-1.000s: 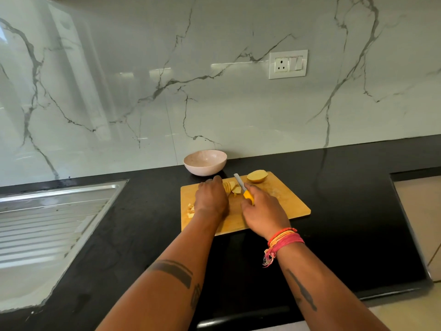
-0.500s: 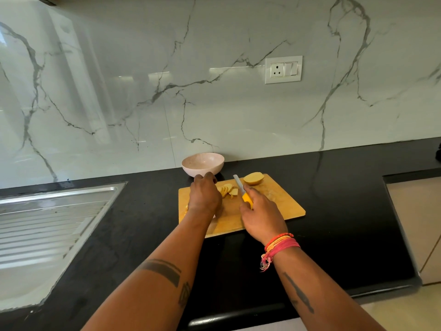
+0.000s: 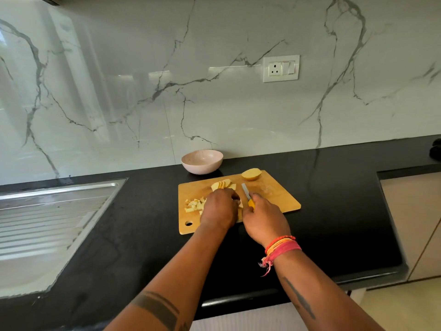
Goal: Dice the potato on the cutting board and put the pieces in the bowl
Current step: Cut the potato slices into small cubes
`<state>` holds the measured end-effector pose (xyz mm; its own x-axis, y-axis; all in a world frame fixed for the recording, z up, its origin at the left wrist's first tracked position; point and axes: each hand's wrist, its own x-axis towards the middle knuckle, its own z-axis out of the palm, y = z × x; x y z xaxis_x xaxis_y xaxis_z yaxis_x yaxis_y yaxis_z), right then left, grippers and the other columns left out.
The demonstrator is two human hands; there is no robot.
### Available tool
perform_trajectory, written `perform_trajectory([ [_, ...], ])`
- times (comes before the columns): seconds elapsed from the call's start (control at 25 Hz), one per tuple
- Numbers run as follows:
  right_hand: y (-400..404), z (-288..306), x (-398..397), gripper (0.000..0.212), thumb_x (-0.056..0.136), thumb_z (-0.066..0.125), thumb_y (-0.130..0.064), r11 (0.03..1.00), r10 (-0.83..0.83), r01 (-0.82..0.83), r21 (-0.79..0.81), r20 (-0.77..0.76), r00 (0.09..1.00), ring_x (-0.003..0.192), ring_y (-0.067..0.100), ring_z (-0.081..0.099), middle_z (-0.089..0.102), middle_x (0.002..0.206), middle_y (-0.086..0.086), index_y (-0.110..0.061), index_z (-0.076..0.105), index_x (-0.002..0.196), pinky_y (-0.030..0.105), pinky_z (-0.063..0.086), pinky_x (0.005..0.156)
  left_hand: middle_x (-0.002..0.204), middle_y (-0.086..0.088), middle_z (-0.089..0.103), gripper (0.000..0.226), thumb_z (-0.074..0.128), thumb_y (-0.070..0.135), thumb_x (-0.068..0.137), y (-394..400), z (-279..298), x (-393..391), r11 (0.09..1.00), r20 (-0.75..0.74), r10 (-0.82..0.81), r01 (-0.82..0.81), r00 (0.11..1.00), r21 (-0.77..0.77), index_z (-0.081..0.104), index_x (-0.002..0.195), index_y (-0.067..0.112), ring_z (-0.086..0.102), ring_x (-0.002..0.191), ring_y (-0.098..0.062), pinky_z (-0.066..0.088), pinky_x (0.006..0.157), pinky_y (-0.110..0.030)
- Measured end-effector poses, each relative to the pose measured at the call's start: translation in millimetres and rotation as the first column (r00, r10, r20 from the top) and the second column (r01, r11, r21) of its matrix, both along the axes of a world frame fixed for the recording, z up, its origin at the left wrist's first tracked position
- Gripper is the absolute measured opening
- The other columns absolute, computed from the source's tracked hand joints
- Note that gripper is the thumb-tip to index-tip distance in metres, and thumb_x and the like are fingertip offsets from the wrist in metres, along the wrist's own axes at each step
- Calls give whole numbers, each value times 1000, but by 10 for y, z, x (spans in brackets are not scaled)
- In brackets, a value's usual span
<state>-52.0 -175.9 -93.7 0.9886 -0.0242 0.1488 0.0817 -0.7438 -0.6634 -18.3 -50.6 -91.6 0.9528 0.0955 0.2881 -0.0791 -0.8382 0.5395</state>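
Observation:
A wooden cutting board (image 3: pixel 274 194) lies on the black counter. On it are a potato half (image 3: pixel 251 174) at the far edge, a fan of potato slices (image 3: pixel 222 184), and several diced pieces (image 3: pixel 194 205) at the left. My left hand (image 3: pixel 219 207) is curled over potato pieces in the board's middle; what its fingers hold is hidden. My right hand (image 3: pixel 263 219) grips a knife (image 3: pixel 245 191) by its yellow handle, blade pointing away. A pale pink bowl (image 3: pixel 202 161) stands behind the board and looks empty.
A steel sink drainboard (image 3: pixel 47 218) is sunk into the black counter (image 3: pixel 334 211) at the left. A marble wall with a socket (image 3: pixel 281 68) rises behind. The counter's front edge runs near my forearms, and dark objects (image 3: pixel 435 151) sit at the far right.
My left hand has drawn back from the slices toward the board's middle, uncovering the diced pieces at the left. My right hand with the knife has shifted slightly nearer.

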Motion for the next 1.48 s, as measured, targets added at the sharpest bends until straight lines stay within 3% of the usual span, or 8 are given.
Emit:
perform_trajectory([
  [0.12, -25, -10, -72, 50, 101, 46, -36, 996, 27, -28, -84, -9, 1000, 98, 25, 67, 70, 115, 2, -30, 44, 151, 43, 59, 85, 122, -5, 66, 23, 67, 29, 98, 85, -14, -4, 999, -24, -38, 38, 999, 28, 72, 120, 24, 62, 109, -21, 49, 89, -28],
  [0.28, 5, -39, -166, 52, 103, 44, -35, 982, 67, -64, -178, 11, 998, 91, 20, 67, 70, 102, -1, -31, 40, 155, 40, 60, 78, 136, -7, 54, 39, 65, 31, 99, 135, -69, 30, 988, -42, -74, 79, 996, 130, 64, 136, 21, 57, 122, -24, 45, 103, -32],
  [0.6, 80, -39, -154, 46, 102, 44, -37, 948, 91, -83, -308, 12, 996, 92, 24, 67, 68, 99, 1, -29, 45, 147, 37, 53, 71, 127, -8, 55, 28, 59, 29, 102, 123, -57, 81, 964, -52, -117, 126, 992, 236, 69, 127, 22, 59, 113, -23, 47, 96, -31],
  [0.84, 148, -8, -34, 36, 102, 46, -33, 948, 119, -115, -297, -3, 993, 71, 18, 56, 59, 81, -3, -26, 52, 137, 32, 42, 56, 114, -5, 58, 18, 59, 24, 100, 139, -77, 157, 968, -45, -87, 95, 995, 231, 75, 105, 21, 58, 93, -17, 44, 77, -26],
  [0.96, 76, -57, -176, 38, 101, 45, -34, 934, 118, -99, -342, 36, 992, 69, 20, 56, 60, 80, -3, -26, 52, 137, 34, 47, 60, 118, -7, 58, 19, 61, 27, 100, 106, -105, 167, 969, -34, -65, 71, 997, 237, 75, 109, 19, 61, 101, -21, 48, 81, -28],
  [1.12, -29, -150, -469, 55, 101, 43, -34, 929, 109, -70, -363, 90, 990, 66, 17, 57, 59, 75, -5, -29, 37, 156, 33, 45, 57, 127, -6, 57, 28, 63, 28, 100, 104, -140, 160, 974, 8, -62, 59, 998, 220, 72, 124, 18, 60, 114, -23, 49, 92, -31],
  [1.28, -59, -171, -583, 57, 101, 42, -33, 939, 87, -35, -343, 137, 987, 57, 8, 56, 60, 68, -7, -30, 37, 158, 27, 39, 47, 125, -3, 62, 26, 64, 29, 100, 115, -159, 152, 977, 32, -57, 49, 998, 207, 72, 122, 20, 61, 112, -20, 49, 91, -28],
  [1.48, 17, -109, -438, 56, 102, 44, -35, 963, 74, -40, -265, 118, 990, 65, 11, 60, 62, 75, -6, -31, 37, 157, 30, 48, 54, 123, -2, 66, 23, 62, 28, 100, 139, -165, 175, 968, 48, -76, 62, 996, 245, 75, 119, 22, 62, 109, -19, 50, 90, -28],
])
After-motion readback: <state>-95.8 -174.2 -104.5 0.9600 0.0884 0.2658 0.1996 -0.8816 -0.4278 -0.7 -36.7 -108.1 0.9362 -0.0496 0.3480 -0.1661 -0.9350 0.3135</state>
